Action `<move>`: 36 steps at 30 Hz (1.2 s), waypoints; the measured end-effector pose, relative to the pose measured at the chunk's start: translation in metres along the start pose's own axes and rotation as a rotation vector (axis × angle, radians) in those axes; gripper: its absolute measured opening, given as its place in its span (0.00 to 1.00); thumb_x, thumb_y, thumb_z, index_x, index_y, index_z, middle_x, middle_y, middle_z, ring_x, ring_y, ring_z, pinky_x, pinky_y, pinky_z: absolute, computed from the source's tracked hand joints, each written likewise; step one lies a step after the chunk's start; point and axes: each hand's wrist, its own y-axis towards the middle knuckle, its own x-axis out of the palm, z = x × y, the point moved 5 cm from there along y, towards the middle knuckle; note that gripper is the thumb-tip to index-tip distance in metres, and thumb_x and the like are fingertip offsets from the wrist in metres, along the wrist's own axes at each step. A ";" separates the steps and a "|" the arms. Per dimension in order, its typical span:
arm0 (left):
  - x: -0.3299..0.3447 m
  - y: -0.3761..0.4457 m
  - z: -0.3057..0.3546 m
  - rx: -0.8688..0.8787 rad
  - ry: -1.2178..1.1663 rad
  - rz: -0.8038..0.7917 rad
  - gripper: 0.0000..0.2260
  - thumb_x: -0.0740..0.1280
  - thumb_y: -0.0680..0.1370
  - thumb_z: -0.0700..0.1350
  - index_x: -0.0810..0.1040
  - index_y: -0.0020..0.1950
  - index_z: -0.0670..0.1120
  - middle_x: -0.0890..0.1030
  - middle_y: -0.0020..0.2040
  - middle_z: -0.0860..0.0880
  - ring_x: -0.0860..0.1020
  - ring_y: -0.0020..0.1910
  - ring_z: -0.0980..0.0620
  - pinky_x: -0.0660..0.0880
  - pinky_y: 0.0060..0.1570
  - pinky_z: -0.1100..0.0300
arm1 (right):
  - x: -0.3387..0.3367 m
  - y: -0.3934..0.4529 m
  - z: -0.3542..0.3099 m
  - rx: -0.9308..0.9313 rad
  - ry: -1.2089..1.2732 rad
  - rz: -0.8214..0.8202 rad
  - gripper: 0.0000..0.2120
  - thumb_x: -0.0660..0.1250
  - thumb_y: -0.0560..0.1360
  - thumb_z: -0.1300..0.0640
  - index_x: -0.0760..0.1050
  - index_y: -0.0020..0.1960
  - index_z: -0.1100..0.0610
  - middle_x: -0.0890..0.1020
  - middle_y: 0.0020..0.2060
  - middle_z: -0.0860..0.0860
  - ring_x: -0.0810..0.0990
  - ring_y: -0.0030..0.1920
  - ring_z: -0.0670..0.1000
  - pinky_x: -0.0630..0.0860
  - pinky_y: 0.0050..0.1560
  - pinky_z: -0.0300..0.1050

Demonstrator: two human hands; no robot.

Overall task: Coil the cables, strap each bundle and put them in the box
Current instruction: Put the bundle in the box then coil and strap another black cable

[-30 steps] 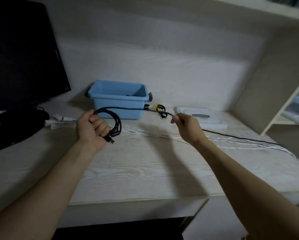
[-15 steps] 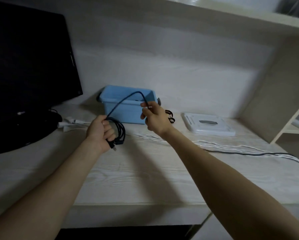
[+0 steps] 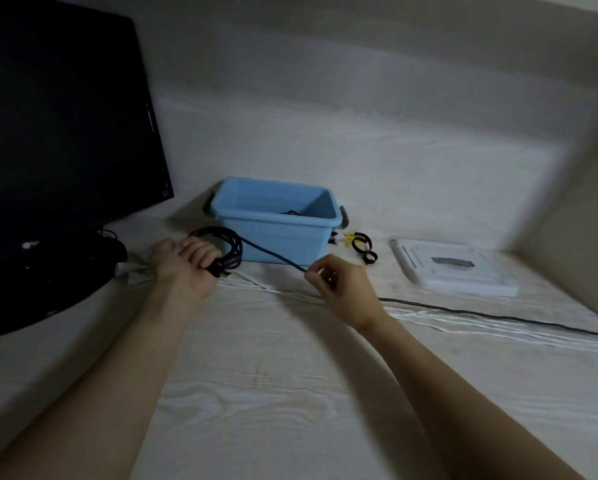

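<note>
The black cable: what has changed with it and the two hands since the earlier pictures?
The right hand, which half a second ago had lifted the black cable up beside the left hand, has moved back right and down, pinching farther along it. The left hand still grips the coil. The blue box stayed put.

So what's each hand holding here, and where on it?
Both hold the black cable. The left hand grips the coiled loops; the right hand pinches the loose run leading off the coil.
</note>
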 end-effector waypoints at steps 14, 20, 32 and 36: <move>-0.001 0.001 -0.020 0.413 1.071 -0.151 0.08 0.58 0.83 0.39 0.70 0.44 0.43 0.72 0.29 0.52 0.71 0.28 0.53 0.72 0.35 0.59 | 0.064 -0.025 -0.052 -0.574 -0.399 -0.272 0.20 0.66 0.73 0.61 0.75 0.64 0.51 0.81 0.50 0.48 0.81 0.48 0.52 0.78 0.40 0.47; 0.008 -0.031 -0.051 0.232 1.603 -0.500 0.06 0.60 0.82 0.38 0.75 0.49 0.44 0.78 0.37 0.50 0.76 0.33 0.58 0.73 0.35 0.64 | 0.027 -0.023 -0.057 -0.665 -0.297 -0.025 0.09 0.65 0.81 0.53 0.81 0.58 0.53 0.83 0.40 0.47 0.81 0.35 0.49 0.78 0.33 0.48; 0.000 -0.050 -0.081 -0.373 1.208 -0.441 0.19 0.58 0.76 0.56 0.67 0.29 0.47 0.57 0.23 0.52 0.53 0.19 0.57 0.47 0.21 0.64 | 0.011 0.003 -0.020 -0.382 0.004 -0.013 0.18 0.63 0.79 0.41 0.80 0.51 0.56 0.79 0.44 0.48 0.77 0.41 0.45 0.76 0.41 0.42; -0.001 -0.050 -0.089 -0.371 1.096 -0.428 0.19 0.58 0.77 0.56 0.64 0.30 0.48 0.56 0.23 0.51 0.53 0.18 0.56 0.49 0.20 0.64 | 0.028 -0.007 -0.012 -0.087 0.388 -0.287 0.19 0.57 0.83 0.49 0.80 0.50 0.61 0.82 0.41 0.56 0.79 0.43 0.49 0.75 0.47 0.48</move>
